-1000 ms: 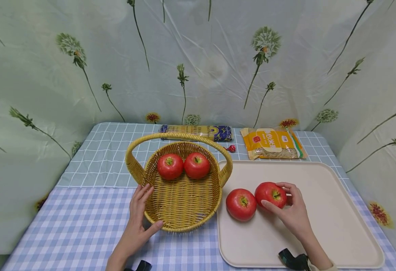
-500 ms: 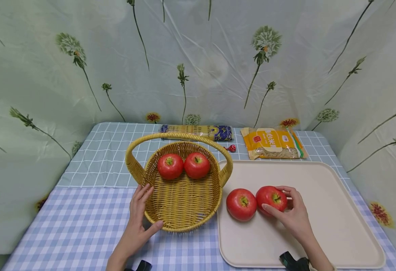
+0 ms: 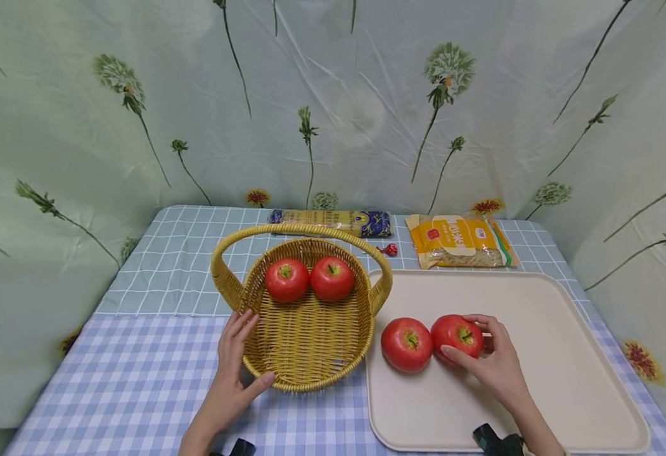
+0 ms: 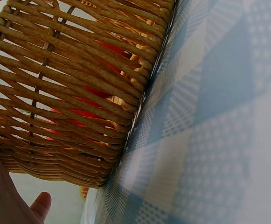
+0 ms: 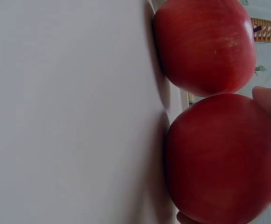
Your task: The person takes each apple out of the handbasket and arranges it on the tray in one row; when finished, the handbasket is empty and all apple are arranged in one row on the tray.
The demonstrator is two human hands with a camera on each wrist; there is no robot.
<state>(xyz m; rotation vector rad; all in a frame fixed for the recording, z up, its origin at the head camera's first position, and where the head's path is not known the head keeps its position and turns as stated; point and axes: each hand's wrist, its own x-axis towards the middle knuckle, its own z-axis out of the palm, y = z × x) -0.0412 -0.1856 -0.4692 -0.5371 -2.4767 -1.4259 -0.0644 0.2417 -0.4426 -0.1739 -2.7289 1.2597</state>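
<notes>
Two red apples, one left (image 3: pixel 286 280) and one right (image 3: pixel 332 278), lie at the back inside a yellow woven basket (image 3: pixel 308 384). My left hand (image 3: pixel 231 367) rests against the basket's left side, fingers on its rim and thumb at its near edge. On the beige tray (image 3: pixel 566 380), my right hand (image 3: pixel 498 364) holds an apple (image 3: pixel 452 335) between thumb and fingers. That apple touches another apple (image 3: pixel 405 345) on its left. In the right wrist view, the held apple (image 5: pixel 224 161) is against the tray surface or just above it; which, I cannot tell.
Behind the basket lies a long yellow and blue packet (image 3: pixel 344 221), with a small red wrapped item (image 3: pixel 390 249) near it. An orange food bag (image 3: pixel 461 242) lies just behind the tray. The basket's handle (image 3: pixel 304 228) arches up over its back part.
My right hand has come down slightly toward me with its apple, which now sits lower beside the other tray apple. The left hand and basket have stayed in place.
</notes>
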